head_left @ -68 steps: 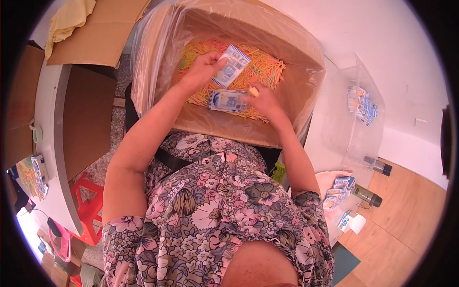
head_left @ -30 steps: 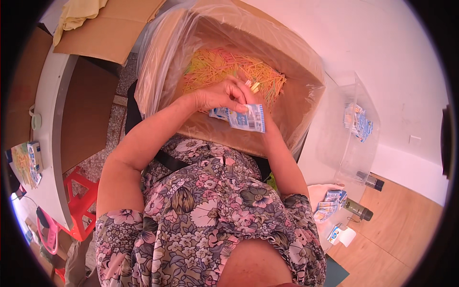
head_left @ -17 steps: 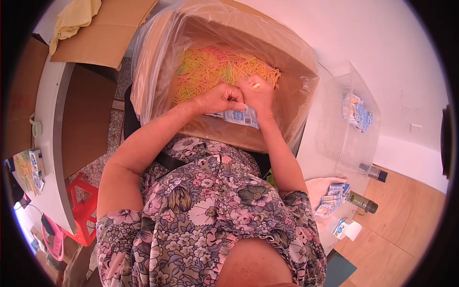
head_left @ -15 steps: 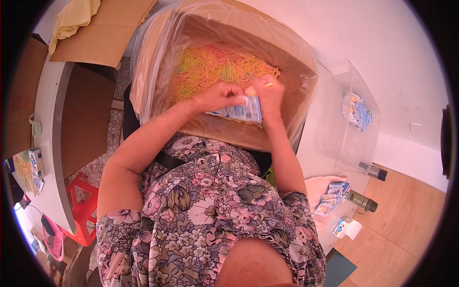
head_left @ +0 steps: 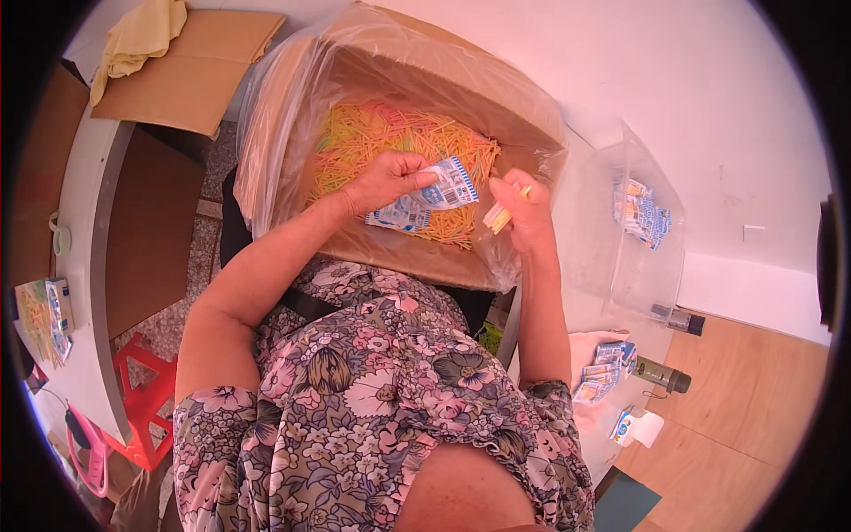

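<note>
My left hand [head_left: 394, 182] is closed on a clear and blue printed plastic packet [head_left: 450, 183] above a large lined carton. Below its fingers are more blue and white packets [head_left: 399, 215]; whether the hand holds these too, I cannot tell. To the right, near the carton's right wall, my right hand [head_left: 526, 211] grips a small bundle of thin sticks [head_left: 498, 218], pale yellow and pink. A gap separates the packet from the bundle. Beneath both hands, loose coloured sticks [head_left: 390, 133] in yellow, orange, pink and green cover the carton's bottom.
Clear plastic film lines the cardboard carton [head_left: 443, 53]. On the right stand a transparent bin [head_left: 603, 257] with filled packets [head_left: 640, 213], more packets [head_left: 603, 372] on a pink cloth, and a dark bottle [head_left: 663, 374]. A red stool [head_left: 142, 399] is at left, below flat cardboard [head_left: 191, 71].
My hands have moved apart. The right hand with its sticks has shifted right and down, away from the packet. The packet in my left hand now tilts upward to the right.
</note>
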### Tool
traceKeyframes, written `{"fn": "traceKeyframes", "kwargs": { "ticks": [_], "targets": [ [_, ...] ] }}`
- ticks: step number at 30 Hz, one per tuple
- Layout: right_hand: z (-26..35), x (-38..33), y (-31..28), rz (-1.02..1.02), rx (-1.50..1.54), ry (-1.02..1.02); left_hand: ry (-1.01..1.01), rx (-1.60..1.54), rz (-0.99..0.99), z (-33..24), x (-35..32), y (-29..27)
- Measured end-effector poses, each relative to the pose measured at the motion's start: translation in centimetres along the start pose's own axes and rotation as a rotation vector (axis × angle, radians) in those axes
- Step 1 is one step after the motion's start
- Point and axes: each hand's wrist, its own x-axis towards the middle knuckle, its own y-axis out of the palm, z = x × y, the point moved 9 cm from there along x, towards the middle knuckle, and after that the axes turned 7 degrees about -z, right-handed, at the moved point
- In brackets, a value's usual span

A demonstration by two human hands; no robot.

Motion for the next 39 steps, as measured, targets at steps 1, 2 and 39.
{"fn": "traceKeyframes", "kwargs": {
  "ticks": [1,2,39],
  "targets": [
    [0.6,0.1,0.4,0.017,0.039,-0.005,-0.005,-0.014,-0.033,-0.3,0.0,-0.2],
    [1.1,0.2,0.8,0.037,0.076,-0.010,-0.009,-0.027,-0.069,-0.5,0.0,-0.5],
    [-2.1,-1.5,3.9,0.259,-0.264,-0.086,-0.056,-0.079,-0.071,0.5,0.1,-1.2]
  ]
}}
